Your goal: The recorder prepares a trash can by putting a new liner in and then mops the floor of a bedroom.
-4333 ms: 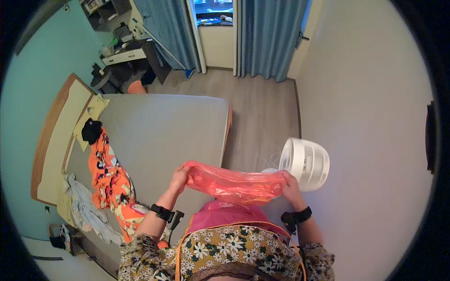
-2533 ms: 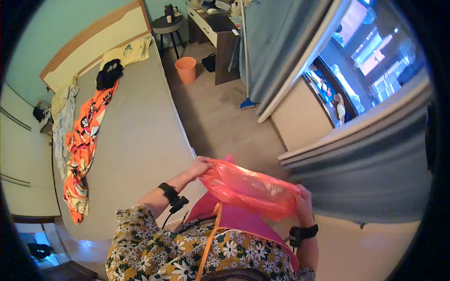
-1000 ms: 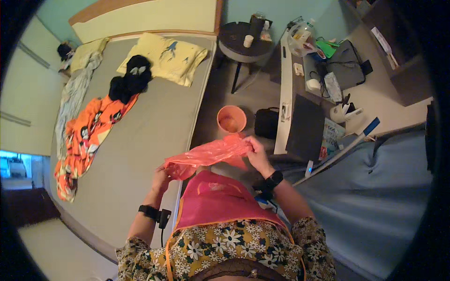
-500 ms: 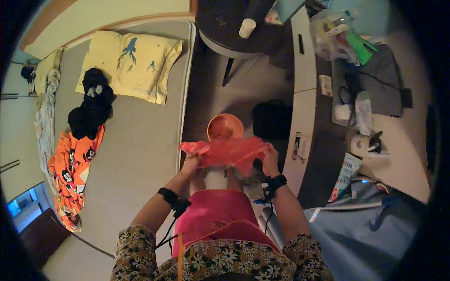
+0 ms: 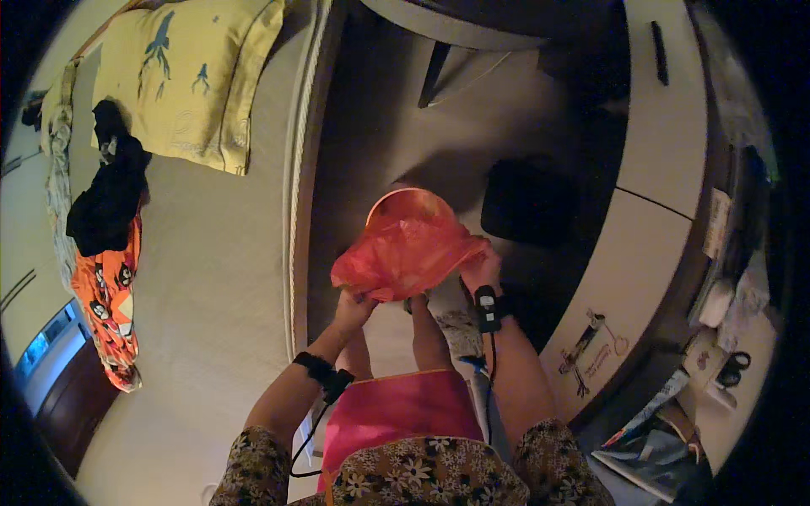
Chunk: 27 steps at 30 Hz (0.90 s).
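A thin, see-through red plastic bag [image 5: 405,257] is spread between my hands. My left hand [image 5: 356,307] grips its near left edge, and my right hand [image 5: 481,268] pinches its right edge. Behind and partly under the bag is an orange round bin [image 5: 411,196], of which only the far rim shows plainly. The bag covers most of the bin's mouth, and I cannot tell whether it goes inside.
To the left stands a bed [image 5: 219,278] with a yellow pillow [image 5: 181,93], black clothing [image 5: 110,198] and an orange printed cloth [image 5: 105,312]. A black bag [image 5: 527,202] lies on the floor by the white drawer cabinet [image 5: 654,261] on the right. A table leg [image 5: 434,74] stands beyond.
The red bag has gone from a bunched strip to a wider, opened sheet and now hides more of the bin. My view has tilted down and moved closer to the floor.
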{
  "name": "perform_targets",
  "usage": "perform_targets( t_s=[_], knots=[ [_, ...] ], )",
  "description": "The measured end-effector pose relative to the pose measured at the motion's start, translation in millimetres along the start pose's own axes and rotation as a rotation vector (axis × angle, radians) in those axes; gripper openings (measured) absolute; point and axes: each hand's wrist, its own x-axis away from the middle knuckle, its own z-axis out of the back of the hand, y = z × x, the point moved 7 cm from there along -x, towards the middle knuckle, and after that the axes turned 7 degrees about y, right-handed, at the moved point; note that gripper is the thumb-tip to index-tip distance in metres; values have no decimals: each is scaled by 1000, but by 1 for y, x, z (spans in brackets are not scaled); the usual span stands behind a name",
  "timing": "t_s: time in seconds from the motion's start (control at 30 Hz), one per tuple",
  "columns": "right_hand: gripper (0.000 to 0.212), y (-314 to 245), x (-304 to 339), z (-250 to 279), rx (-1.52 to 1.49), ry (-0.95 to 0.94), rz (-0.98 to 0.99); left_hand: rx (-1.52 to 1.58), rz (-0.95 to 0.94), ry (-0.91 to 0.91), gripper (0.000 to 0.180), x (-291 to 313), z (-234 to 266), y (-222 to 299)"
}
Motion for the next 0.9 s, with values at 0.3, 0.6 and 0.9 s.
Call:
perform_targets(
  t_s=[0.3, 0.6, 0.9],
  knots=[
    [10, 23, -27, 105, 458, 275, -255, 87, 247, 83, 23, -106, -2, -113],
    [16, -6, -51, 187, 1099, 272, -195, 41, 433, -20, 32, -141, 14, -92],
    [34, 0, -86, 77, 684, 96, -581, 749, 567, 80, 26, -187, 55, -40]
  ],
)
